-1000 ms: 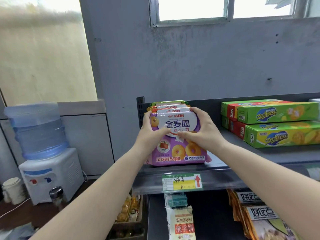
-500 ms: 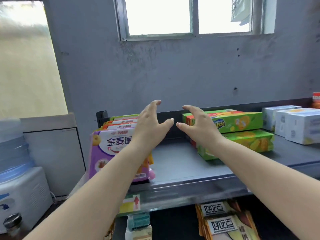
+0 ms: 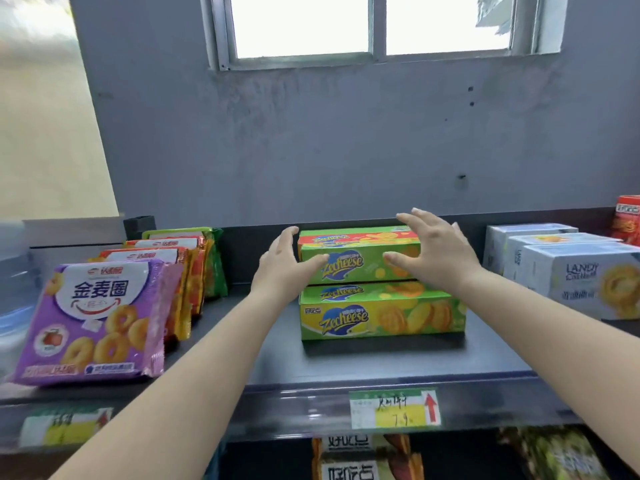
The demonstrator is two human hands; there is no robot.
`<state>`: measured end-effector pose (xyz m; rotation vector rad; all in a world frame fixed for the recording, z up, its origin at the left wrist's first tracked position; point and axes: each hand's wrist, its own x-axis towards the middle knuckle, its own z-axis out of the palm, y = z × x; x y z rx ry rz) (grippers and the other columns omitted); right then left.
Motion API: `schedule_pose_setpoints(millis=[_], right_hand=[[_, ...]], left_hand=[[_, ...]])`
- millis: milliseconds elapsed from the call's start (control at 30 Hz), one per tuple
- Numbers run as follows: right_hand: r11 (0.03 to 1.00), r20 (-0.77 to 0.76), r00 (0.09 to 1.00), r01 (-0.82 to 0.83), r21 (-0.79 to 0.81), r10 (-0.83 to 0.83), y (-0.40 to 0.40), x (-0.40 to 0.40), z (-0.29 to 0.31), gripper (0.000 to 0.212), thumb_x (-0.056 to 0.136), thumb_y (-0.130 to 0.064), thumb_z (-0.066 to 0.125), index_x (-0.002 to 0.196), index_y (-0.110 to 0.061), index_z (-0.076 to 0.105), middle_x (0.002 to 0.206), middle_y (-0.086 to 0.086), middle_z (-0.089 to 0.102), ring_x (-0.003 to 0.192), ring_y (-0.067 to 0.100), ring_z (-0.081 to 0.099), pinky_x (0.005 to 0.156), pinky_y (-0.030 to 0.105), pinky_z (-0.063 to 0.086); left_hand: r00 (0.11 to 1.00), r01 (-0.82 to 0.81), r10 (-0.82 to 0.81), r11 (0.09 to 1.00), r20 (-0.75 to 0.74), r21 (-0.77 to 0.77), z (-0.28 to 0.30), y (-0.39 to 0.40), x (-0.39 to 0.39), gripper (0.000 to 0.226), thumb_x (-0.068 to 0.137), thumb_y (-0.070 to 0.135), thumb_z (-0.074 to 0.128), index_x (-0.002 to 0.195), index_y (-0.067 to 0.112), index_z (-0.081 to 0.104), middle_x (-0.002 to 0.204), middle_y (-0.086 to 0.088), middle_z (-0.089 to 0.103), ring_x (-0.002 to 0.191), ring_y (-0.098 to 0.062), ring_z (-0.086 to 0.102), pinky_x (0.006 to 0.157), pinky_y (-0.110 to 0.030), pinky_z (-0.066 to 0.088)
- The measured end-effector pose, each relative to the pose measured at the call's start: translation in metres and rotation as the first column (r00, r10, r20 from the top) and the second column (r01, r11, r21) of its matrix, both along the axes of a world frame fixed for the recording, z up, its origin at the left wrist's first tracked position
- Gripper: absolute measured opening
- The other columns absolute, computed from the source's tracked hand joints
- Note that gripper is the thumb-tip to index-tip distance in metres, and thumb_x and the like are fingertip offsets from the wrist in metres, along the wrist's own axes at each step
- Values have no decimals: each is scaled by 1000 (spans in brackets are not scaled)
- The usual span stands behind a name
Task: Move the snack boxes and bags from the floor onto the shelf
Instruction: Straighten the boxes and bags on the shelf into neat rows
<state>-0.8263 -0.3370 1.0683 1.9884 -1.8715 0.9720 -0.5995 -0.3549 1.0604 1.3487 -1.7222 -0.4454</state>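
two hands out over the dark shelf [image 3: 346, 362], both with fingers spread apart and gripping nothing. left hand [image 3: 284, 268] at the left end of the upper green zecheese box [image 3: 356, 261], thumb tip over its front face; touching or not, cannot tell. right hand [image 3: 436, 254] over the right end of that box. stacked on a second green zecheese box [image 3: 377, 315] at mid-shelf. purple ring-biscuit bag [image 3: 93, 323] upright at the shelf's left, fronting a row of orange and green bags [image 3: 187, 271]. pale blue boxes [image 3: 581, 275] to the right. yellow price tag [image 3: 394, 408] on the front rail.
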Motion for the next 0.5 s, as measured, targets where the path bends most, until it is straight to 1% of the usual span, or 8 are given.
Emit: schedule_pose_setpoints(millis=[67, 167, 233, 267, 333, 367, 433, 500], right_hand=[[999, -44, 998, 35, 29, -33, -7, -8, 2, 72, 82, -62, 50, 144, -28, 32, 155, 2, 26, 144, 21, 20, 115, 53, 11], [991, -41, 995, 91, 100, -88, -15, -22, 5, 75, 81, -70, 38, 144, -30, 31, 156, 3, 23, 144, 27, 19, 114, 55, 13], [981, -1, 995, 101, 167, -103, -19, -29, 6, 78, 80, -75, 32, 145, -33, 29, 157, 2, 20, 144, 31, 20, 113, 54, 17], [976, 27, 995, 92, 195, -100, -20, -31, 5, 79, 79, -76, 29, 145, -33, 28, 158, 2, 19, 143, 31, 22, 112, 52, 23], [971, 59, 996, 54, 232, -70, -23, -31, 2, 77, 81, -74, 27, 146, -32, 25, 158, 2, 18, 141, 28, 27, 105, 46, 34], [972, 64, 997, 35, 233, -51, -24, -30, 1, 76, 83, -73, 27, 147, -32, 25, 158, 2, 18, 141, 27, 29, 103, 44, 37], [977, 76, 997, 10, 211, -26, -25, -28, -1, 73, 85, -69, 29, 147, -30, 26, 157, 2, 21, 141, 25, 29, 103, 42, 38], [980, 65, 997, 16, 196, -29, -27, -26, -2, 71, 86, -68, 30, 146, -29, 28, 157, 2, 23, 140, 24, 30, 102, 41, 38]], left_hand=[[1000, -20, 20, 999, 13, 27, -2, -3, -6, 73, 84, 47, 60, 144, 27, 24, 150, -1, 34, 136, -24, 35, 104, -40, 35], [999, -29, 27, 997, 40, 69, -3, -8, -15, 73, 82, 56, 56, 143, 32, 23, 146, -3, 41, 130, -27, 43, 103, -43, 42], [999, -18, 15, 997, 31, 80, -3, -12, -22, 71, 83, 56, 55, 142, 35, 23, 145, -3, 44, 129, -27, 45, 102, -42, 42], [1000, -6, 7, 996, -12, 86, -3, -14, -25, 70, 84, 53, 55, 143, 35, 23, 145, -3, 43, 130, -27, 44, 102, -38, 40], [995, 11, -2, 996, -102, 83, -2, -18, -31, 70, 86, 48, 56, 145, 34, 23, 147, -3, 40, 132, -26, 41, 97, -34, 36], [993, 7, 2, 997, -119, 75, -2, -20, -33, 70, 86, 47, 57, 146, 33, 23, 147, -3, 40, 132, -26, 40, 97, -34, 35], [992, -15, 22, 999, -124, 51, -3, -23, -35, 70, 86, 46, 58, 145, 32, 24, 146, -5, 41, 132, -26, 40, 98, -35, 36], [990, -33, 39, 999, -136, 40, -3, -24, -33, 69, 86, 44, 59, 145, 31, 25, 146, -4, 41, 133, -26, 40, 97, -34, 35]])
